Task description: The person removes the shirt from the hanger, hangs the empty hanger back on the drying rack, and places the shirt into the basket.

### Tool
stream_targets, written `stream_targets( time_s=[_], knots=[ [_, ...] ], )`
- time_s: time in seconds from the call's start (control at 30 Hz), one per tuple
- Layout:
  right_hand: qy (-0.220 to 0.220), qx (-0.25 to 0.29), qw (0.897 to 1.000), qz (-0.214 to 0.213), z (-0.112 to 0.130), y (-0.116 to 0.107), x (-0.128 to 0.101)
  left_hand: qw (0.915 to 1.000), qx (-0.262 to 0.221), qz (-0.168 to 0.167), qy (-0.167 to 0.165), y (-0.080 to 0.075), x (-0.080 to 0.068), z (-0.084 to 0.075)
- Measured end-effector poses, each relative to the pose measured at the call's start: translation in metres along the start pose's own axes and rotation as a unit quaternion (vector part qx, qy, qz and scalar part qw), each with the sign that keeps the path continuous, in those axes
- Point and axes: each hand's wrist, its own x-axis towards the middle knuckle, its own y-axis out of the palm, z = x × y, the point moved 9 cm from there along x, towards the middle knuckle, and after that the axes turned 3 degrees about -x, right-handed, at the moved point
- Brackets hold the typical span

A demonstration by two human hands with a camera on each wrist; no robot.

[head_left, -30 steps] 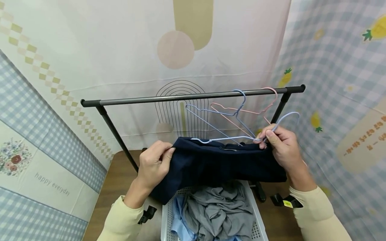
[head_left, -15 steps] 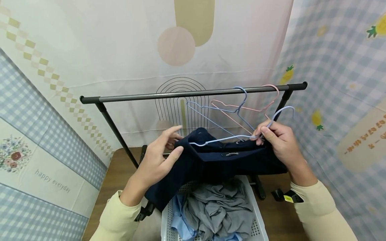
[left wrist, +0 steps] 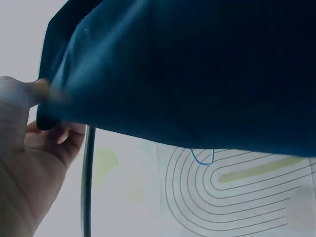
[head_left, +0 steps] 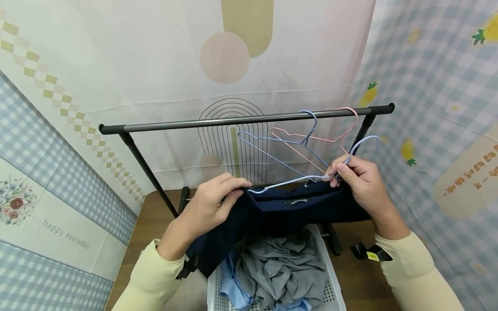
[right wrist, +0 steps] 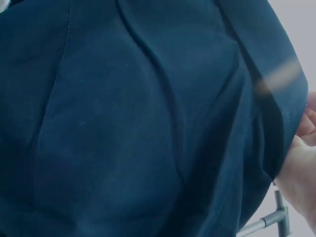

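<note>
A dark navy garment with a waistband [head_left: 268, 216] hangs between my hands, a small metal clasp showing inside its open top. My left hand [head_left: 212, 201] pinches the waistband's left corner between thumb and fingers, right by the tip of a pale lavender hanger [head_left: 292, 181]. That hanger's left arm lies in the waist opening, while its right part is hidden by hand and cloth. With thumb and fingers, my right hand [head_left: 359, 183] grips the hanger just below its hook. In both wrist views the navy cloth fills much of the picture, with part of each hand at the side.
Behind the garment stands a black clothes rack [head_left: 194, 125]. A blue hanger [head_left: 307, 138] and a pink hanger [head_left: 346, 134] hang toward its right end. Below, a white basket [head_left: 336, 293] holds grey cloth [head_left: 280, 272] and light blue cloth [head_left: 235, 285].
My left hand let go of the waistband corner, opened its fingers, then pinched the corner again farther right, at the hanger's tip. The waist opening gapes wider. My right hand has kept its grip.
</note>
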Motion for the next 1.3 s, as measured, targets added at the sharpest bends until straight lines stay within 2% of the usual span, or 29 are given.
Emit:
stream_targets(
  time_s=[0.13,0.27,0.4,0.6,0.73,0.83,1.07,1.17,1.3],
  knots=[
    [-0.014,0.046,0.999,-0.007,0.0,-0.003,-0.001,0.9973,0.006,-0.072,0.014,-0.011,-0.006,-0.004],
    [-0.013,0.065,0.998,-0.008,-0.003,-0.005,-0.002,0.9921,0.024,-0.113,0.048,-0.013,-0.012,-0.009],
    [-0.02,0.094,0.995,-0.019,-0.006,-0.008,-0.004,0.9878,0.03,-0.139,0.064,-0.015,-0.017,-0.011],
    [-0.037,0.136,0.989,-0.049,-0.011,-0.018,-0.008,0.9866,0.031,-0.153,0.047,-0.013,-0.024,-0.005],
    [-0.045,0.241,0.967,-0.075,-0.018,-0.032,-0.009,0.9841,0.037,-0.172,0.027,-0.011,-0.031,-0.001],
    [-0.045,0.272,0.958,-0.08,-0.013,-0.034,-0.005,0.9848,0.037,-0.169,0.013,-0.009,-0.032,0.002],
    [0.002,0.148,0.988,-0.044,-0.001,-0.017,0.011,0.9923,0.016,-0.122,-0.019,-0.007,-0.026,0.012],
    [0.02,0.09,0.995,-0.029,0.001,-0.012,0.018,0.9936,0.014,-0.107,-0.035,-0.006,-0.021,0.02],
    [0.048,0.031,0.998,0.007,0.001,-0.003,0.029,0.9919,0.029,-0.109,-0.058,-0.014,-0.013,0.033]
  ],
)
